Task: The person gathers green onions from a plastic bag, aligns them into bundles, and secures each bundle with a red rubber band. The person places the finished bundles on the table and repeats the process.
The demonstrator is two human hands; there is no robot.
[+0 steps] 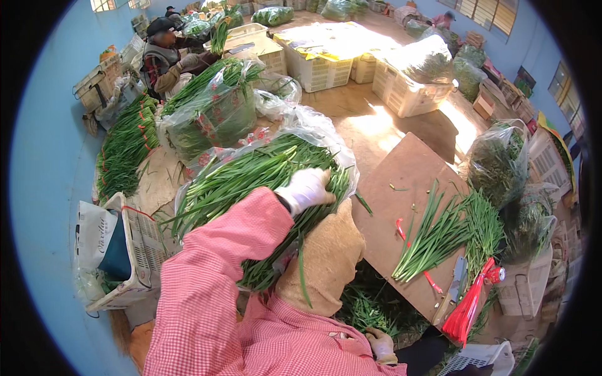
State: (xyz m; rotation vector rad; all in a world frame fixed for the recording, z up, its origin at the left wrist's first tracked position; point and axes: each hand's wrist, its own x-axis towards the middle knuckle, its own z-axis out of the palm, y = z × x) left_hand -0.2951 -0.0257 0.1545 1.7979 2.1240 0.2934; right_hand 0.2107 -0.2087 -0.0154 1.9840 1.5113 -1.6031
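The long green leaves (pixel 241 178) lie in my lap's left foreground as a broad, loose sheaf: flat, strap-like blades, smooth and glossy, running roughly parallel and fanning at the tips, deep green with paler streaks toward the stalks. They rest in a crumpled, clear plastic bag (pixel 347 153) with red printed motifs, its thin film folded back around them. My left hand (pixel 306 189), in a whitish knit glove, lies on the sheaf near its right end, fingers bent inward; I cannot tell how tightly they close or whether any blades are held. My right hand (pixel 380 344), also gloved, is low by my lap, above more cut greens (pixel 370 310); its fingers are partly hidden, so its grip cannot be read. A coarse tan cloth (pixel 326 257) covers my knee. To the right, a flat brown board (pixel 401 182) carries a spread bunch of stalks (pixel 433 235), a flat metal blade (pixel 459 274) and a sheaf of shiny red ties (pixel 465 316). To the left stands a perforated, off-white plastic crate (pixel 135 250).
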